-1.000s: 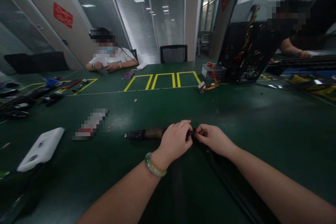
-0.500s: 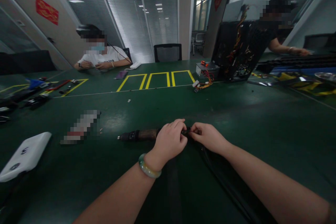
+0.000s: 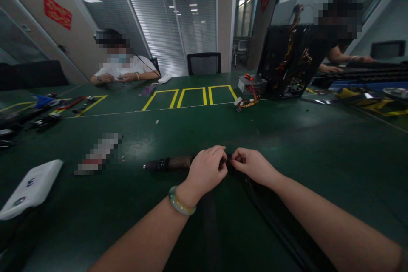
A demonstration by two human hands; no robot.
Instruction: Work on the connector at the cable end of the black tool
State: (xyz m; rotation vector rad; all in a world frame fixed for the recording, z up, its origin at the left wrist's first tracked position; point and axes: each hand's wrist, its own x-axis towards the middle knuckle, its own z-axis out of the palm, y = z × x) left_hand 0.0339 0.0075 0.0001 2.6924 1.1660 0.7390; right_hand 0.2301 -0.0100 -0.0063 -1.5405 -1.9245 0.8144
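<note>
An electric screwdriver (image 3: 178,163) with a black front and a brownish body lies on the green table, its bit pointing left. My left hand (image 3: 208,168) wraps over the tool's rear end. Close beside it, my right hand (image 3: 251,165) pinches a small dark piece at that same end, perhaps a plug; the fingertips hide most of it. From below the right hand a black cable (image 3: 270,221) runs down towards the bottom right. A green and yellow bangle (image 3: 181,202) circles my left wrist.
A white device (image 3: 32,187) sits at the left, near a blurred-out flat item (image 3: 99,153). Across the table, a power supply (image 3: 251,84) with loose wires stands beside a black computer case (image 3: 283,59). Two other people work at the far side. Tools and parts (image 3: 44,119) lie far left.
My two hands and the screwdriver stay practically in place. At the far right, the other person has shifted, and a second hand of theirs now shows beside the computer case.
</note>
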